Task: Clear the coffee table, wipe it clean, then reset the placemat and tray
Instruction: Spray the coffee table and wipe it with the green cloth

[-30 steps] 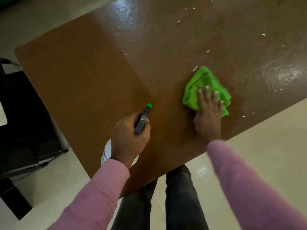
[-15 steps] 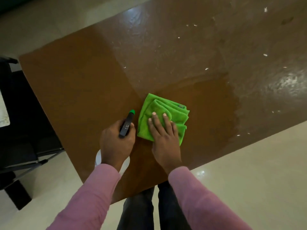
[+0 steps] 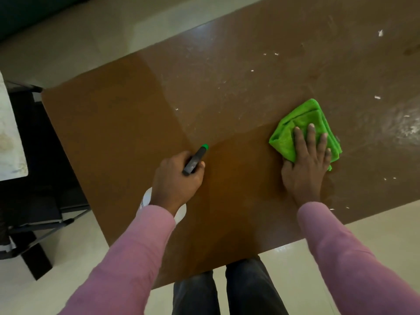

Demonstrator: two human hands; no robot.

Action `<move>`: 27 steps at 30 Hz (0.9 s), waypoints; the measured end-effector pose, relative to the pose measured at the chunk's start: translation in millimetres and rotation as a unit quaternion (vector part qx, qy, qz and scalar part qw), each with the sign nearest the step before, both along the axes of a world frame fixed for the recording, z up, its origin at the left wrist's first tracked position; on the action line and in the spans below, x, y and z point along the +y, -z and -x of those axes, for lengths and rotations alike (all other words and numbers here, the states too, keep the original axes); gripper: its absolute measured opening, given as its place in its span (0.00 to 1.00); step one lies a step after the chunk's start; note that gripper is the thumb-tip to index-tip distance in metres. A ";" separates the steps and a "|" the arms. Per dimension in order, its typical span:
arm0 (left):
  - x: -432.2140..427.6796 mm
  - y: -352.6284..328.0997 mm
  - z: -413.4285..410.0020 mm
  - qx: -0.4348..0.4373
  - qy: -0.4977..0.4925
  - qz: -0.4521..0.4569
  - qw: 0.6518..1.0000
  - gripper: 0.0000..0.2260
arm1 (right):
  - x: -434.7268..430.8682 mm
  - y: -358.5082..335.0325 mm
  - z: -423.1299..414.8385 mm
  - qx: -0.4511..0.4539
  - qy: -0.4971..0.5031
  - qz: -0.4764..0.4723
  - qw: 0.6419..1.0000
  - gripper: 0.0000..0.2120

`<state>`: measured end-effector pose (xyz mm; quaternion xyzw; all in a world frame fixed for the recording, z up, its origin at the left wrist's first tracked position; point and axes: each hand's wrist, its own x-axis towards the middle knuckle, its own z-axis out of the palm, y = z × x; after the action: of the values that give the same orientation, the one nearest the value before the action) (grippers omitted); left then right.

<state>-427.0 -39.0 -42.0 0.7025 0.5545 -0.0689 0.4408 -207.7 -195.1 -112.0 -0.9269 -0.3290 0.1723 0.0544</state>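
The brown coffee table (image 3: 118, 123) fills most of the view. A folded bright green cloth (image 3: 302, 123) lies on it at the right, and my right hand (image 3: 304, 164) presses flat on the cloth with fingers spread. My left hand (image 3: 176, 180) is closed around a spray bottle (image 3: 195, 160) with a dark head and green nozzle tip; its white body shows below my wrist. The near part of the table looks darker and wiped. The far and right parts look dusty, with white crumbs (image 3: 409, 128) and specks.
A black stand or chair frame (image 3: 34, 201) sits close to the table's left edge, with a pale object (image 3: 9, 142) on it. Pale tiled floor (image 3: 375, 226) lies beside the table. My legs in dark trousers (image 3: 227, 292) stand at the near edge.
My right hand slid the green cloth left next to the spray bottle, then back to the right side of the table. My left hand kept hold of the bottle.
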 end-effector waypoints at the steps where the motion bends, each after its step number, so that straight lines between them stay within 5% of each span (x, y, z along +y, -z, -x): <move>1: 2.2 -0.2 -3.5 0.008 0.012 0.007 1.000 0.08 | 2.2 1.5 1.5 -0.004 0.006 -0.003 1.000 0.38; 13: 9.9 -9.7 7.1 -0.037 -0.039 -0.012 0.999 0.09 | 21.8 0.3 21.5 0.029 0.048 -0.068 0.996 0.38; 19: 19.4 -12.1 28.3 -0.073 -0.064 -0.059 0.994 0.07 | 54.8 -13.4 122.1 0.110 -0.137 -0.059 0.983 0.36; 23: 31.8 -14.0 42.2 -0.079 -0.051 -0.081 0.992 0.04 | 58.2 -8.2 158.9 0.060 -0.271 -0.044 0.960 0.38; 25: 37.3 -14.8 47.7 -0.078 -0.059 -0.075 0.992 0.04 | 60.7 -1.3 130.0 0.032 -0.232 -0.027 0.972 0.41; 27: 41.2 -14.3 53.1 -0.082 -0.069 -0.058 0.993 0.03 | 70.4 0.7 82.3 0.011 -0.091 -0.020 0.996 0.41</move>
<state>-480.1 2.2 -27.7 0.6903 0.5668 0.0520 0.4466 -290.0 -124.7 -112.7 -0.8896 -0.4151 0.1804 0.0611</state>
